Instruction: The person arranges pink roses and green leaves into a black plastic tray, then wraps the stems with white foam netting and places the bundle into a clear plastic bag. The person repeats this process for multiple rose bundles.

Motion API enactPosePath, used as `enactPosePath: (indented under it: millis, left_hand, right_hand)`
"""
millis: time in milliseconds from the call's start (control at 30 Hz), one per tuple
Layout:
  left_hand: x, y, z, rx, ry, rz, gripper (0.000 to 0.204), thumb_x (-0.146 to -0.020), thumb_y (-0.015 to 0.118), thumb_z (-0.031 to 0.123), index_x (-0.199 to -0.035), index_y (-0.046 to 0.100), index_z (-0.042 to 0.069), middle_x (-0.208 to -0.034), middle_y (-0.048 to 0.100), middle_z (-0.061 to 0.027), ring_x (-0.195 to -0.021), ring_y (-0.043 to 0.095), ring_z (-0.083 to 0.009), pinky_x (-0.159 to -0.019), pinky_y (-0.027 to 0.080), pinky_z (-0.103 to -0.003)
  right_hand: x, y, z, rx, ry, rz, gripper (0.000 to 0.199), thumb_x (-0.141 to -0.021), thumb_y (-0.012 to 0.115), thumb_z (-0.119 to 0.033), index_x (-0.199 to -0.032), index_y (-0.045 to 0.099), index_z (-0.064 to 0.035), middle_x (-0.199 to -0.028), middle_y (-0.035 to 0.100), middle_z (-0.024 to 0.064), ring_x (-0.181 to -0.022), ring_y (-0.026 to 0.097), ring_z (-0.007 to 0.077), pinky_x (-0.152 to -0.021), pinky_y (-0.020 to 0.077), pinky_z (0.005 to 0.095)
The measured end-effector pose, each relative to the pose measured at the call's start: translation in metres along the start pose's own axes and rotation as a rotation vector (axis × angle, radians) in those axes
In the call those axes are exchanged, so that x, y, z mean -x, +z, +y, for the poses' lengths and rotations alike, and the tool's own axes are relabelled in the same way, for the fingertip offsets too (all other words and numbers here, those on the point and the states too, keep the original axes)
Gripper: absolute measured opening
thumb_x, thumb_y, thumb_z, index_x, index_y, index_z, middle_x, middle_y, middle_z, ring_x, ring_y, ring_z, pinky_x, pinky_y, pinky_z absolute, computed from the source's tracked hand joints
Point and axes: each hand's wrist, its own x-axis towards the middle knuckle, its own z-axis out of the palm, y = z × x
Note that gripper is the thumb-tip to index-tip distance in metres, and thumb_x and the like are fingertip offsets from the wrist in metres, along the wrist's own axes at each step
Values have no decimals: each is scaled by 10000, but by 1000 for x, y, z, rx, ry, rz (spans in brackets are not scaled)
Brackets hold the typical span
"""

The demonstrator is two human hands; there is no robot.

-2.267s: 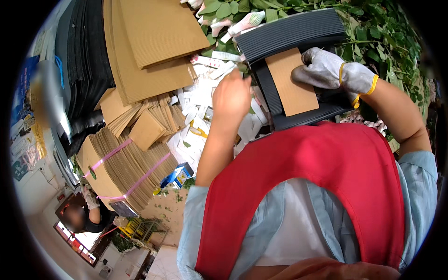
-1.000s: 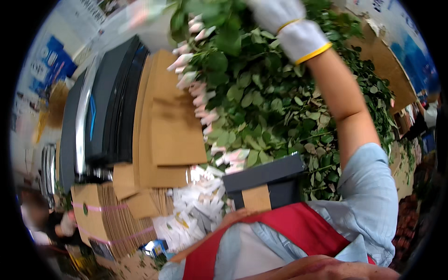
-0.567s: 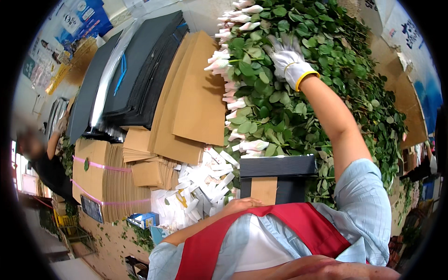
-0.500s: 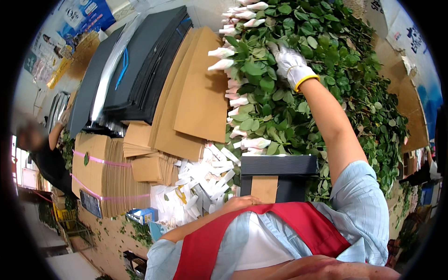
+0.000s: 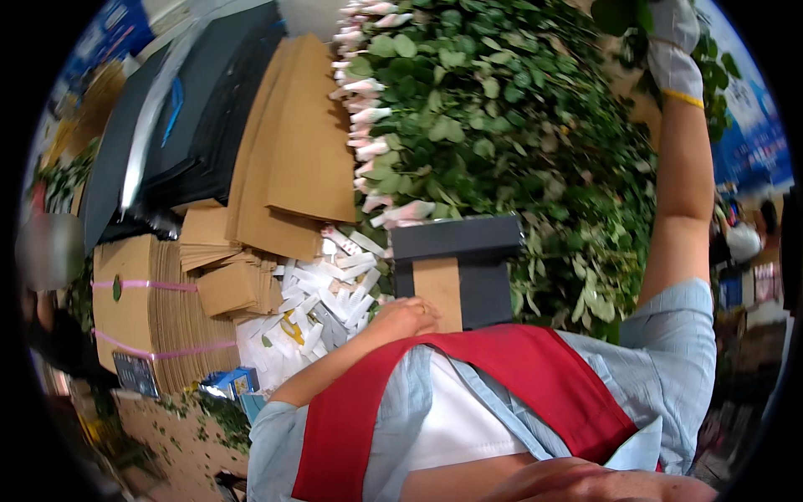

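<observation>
While the right hand (image 5: 674,38), in a white glove with a yellow edge, is raised at the upper right and closed around a leafy stem (image 5: 718,71) (its fingertips run out of view), the left hand (image 5: 406,316) lies bare and palm down, fingers loosely bent, holding nothing that shows. Those fingers reach over the left edge of a brown cardboard strip (image 5: 439,283), which lies on a black board (image 5: 487,289). Beyond the board spreads a deep heap of green foliage (image 5: 502,125), with white-and-pink sleeves (image 5: 365,113) lined along its left side. Left of these lie large cardboard sheets (image 5: 309,134); white strips (image 5: 335,284) are scattered near the left hand, and a cardboard bundle (image 5: 188,314) with pink straps (image 5: 167,286) stands farther left, near a blue box (image 5: 238,381).
</observation>
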Motion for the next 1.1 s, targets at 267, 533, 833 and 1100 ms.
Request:
enactPosePath:
  millis: [267, 533, 833, 1100]
  left_hand:
    - [1, -10, -11, 64, -49, -51, 191, -883, 679, 254, -960, 722, 85, -1008, 725, -45, -947, 650, -248, -846, 508, -380]
    - [74, -92, 100, 1036, -118, 916, 758, -1000, 298, 636, -1455, 349, 32, -1366, 515, -155, -1240, 551, -274, -934, 542, -434]
    - [49, -94, 94, 1198, -95, 1107, 568, -1060, 356, 454, -1364, 462, -14, -1227, 617, -141, -1016, 663, -213, -813, 594, -355]
    - [85, -120, 129, 523, -78, 1445, 280, -994, 614, 272, -1094, 703, 26, -760, 646, -18, -672, 570, -101, -603, 447, -243]
  right_hand:
    - [126, -81, -125, -624, -66, -132, 444, -727, 659, -42, -1165, 626, -106, -995, 668, 152, -937, 619, 342, -822, 492, 440]
    - [245, -122, -216, -807, -399, -510, 296, -744, 606, -90, -1031, 676, -89, -1008, 678, 121, -961, 622, 330, -845, 483, 429]
    - [219, -138, -232, -967, -450, -650, 476, -695, 760, -324, -1066, 659, -42, -991, 653, 163, -913, 607, 397, -797, 480, 441]
    - [226, -105, -216, -1035, -379, -649, 563, -613, 854, -355, -1083, 690, -92, -990, 673, 144, -917, 623, 368, -813, 493, 437]
